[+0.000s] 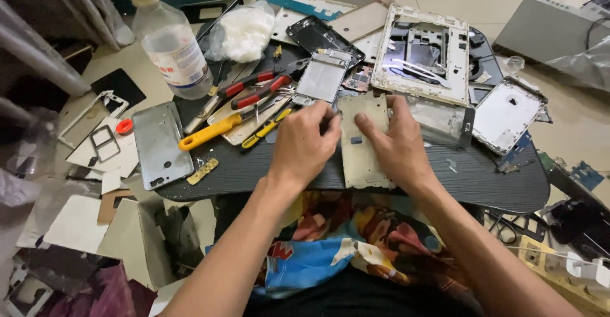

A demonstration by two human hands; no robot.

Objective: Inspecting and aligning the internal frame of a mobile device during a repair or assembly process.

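Both hands pinch phone frame.

Beige phone panel, black tabletop, yellow-handled screwdriver

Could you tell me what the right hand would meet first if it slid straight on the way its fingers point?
The right hand points up and left across the beige phone panel; it would probably first meet the small silver phone frame beyond, though depth is unclear.
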